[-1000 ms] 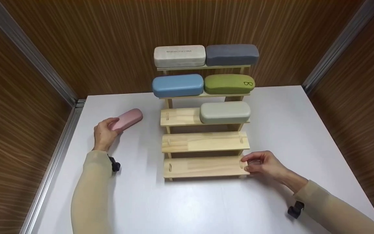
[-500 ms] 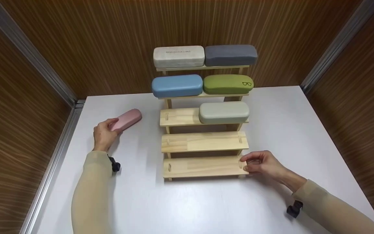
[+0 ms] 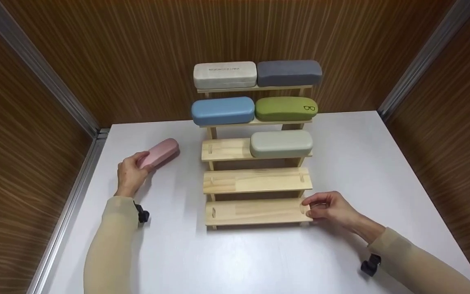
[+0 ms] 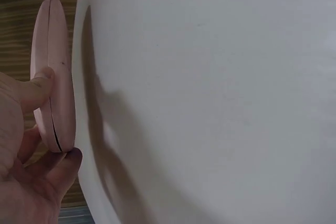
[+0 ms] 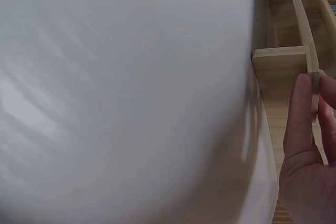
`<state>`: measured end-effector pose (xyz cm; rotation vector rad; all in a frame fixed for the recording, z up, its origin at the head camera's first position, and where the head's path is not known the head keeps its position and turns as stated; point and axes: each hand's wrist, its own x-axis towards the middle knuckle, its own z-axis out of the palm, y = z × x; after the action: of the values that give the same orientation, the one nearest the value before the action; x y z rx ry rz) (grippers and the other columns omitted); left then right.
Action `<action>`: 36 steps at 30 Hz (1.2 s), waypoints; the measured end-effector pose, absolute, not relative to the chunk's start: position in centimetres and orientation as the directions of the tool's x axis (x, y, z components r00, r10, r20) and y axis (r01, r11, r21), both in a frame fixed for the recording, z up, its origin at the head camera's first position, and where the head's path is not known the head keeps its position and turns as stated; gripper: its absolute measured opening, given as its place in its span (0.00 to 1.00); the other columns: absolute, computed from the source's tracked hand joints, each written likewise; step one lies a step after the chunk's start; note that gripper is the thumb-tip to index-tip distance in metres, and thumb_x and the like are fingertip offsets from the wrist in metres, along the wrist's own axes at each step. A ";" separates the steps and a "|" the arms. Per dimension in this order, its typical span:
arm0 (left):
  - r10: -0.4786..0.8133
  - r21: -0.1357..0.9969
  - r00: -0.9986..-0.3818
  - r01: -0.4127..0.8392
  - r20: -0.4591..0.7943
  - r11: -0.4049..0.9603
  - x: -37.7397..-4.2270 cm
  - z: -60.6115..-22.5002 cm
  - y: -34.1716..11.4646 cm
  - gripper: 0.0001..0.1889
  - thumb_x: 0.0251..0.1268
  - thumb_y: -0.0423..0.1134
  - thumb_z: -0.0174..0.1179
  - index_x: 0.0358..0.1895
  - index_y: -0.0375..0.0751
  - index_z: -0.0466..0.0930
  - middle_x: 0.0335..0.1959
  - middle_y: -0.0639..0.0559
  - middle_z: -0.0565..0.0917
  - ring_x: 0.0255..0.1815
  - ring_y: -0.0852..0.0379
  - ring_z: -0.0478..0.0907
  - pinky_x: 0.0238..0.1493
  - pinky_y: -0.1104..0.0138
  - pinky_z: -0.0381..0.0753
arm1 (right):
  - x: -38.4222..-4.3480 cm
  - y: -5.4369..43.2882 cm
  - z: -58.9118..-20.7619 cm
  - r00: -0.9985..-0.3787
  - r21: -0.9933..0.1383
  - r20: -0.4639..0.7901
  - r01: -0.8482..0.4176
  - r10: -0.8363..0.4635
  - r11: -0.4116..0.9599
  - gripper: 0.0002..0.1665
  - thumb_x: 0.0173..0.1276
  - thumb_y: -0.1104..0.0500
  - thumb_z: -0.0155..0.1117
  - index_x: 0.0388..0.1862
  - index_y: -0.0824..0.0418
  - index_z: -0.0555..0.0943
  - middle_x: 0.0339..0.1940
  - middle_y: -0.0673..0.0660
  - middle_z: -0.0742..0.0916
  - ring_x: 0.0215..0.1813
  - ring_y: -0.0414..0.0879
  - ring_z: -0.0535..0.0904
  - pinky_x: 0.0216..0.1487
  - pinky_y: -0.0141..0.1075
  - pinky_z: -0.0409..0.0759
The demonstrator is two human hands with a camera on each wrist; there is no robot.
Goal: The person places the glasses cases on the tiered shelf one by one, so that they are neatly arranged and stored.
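My left hand grips the near end of a pink glasses case, left of the wooden tiered rack. In the left wrist view the thumb lies across the seam of the pink case, fingers curl under its end, and its shadow falls apart from it on the table. My right hand pinches the right end of the rack's lowest shelf. The right wrist view has the thumb under the shelf board and fingers on its other face.
On the top shelf sit an off-white case and a dark grey case. Below are a blue case and a green case. A pale grey-green case is on the middle shelf's right half. Wood-grain walls enclose the white table.
The pink case in my left hand has risen a little off the table, its shadow now wider beneath it. My right hand keeps its grip on the shelf end. The head view has tilted slightly.
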<state>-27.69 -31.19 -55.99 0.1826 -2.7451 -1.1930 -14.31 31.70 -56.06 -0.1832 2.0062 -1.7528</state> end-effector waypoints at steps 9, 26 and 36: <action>-0.127 0.711 -0.982 0.013 0.143 0.703 -27.1 -54.7 -30.9 0.25 0.75 0.32 0.70 0.72 0.39 0.86 0.74 0.32 0.85 0.80 0.31 0.80 0.85 0.39 0.74 | -14.1 31.8 -56.2 -0.886 -0.966 -0.243 0.185 -0.395 0.179 0.25 0.71 0.72 0.74 0.63 0.83 0.81 0.41 0.44 0.91 0.41 0.33 0.92 0.48 0.33 0.95; -0.080 0.693 -0.982 0.064 0.173 0.718 -25.5 -52.7 -31.3 0.24 0.75 0.31 0.71 0.72 0.40 0.87 0.73 0.34 0.86 0.80 0.31 0.79 0.85 0.37 0.73 | -14.1 31.9 -56.4 -0.885 -0.973 -0.220 0.168 -0.411 0.159 0.25 0.71 0.73 0.74 0.63 0.84 0.81 0.42 0.44 0.92 0.41 0.33 0.92 0.47 0.33 0.95; -0.076 0.661 -0.960 0.129 0.271 0.739 -24.4 -51.9 -31.3 0.23 0.70 0.31 0.75 0.68 0.40 0.90 0.67 0.38 0.91 0.61 0.38 0.89 0.61 0.55 0.80 | -14.2 31.7 -56.1 -0.892 -0.972 -0.223 0.170 -0.394 0.165 0.23 0.69 0.73 0.75 0.62 0.81 0.84 0.41 0.45 0.92 0.41 0.34 0.92 0.47 0.35 0.96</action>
<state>-24.38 -31.25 -51.93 -0.0415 -2.6607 -1.0412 -14.15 31.74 -56.10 -0.2118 2.0223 -1.7745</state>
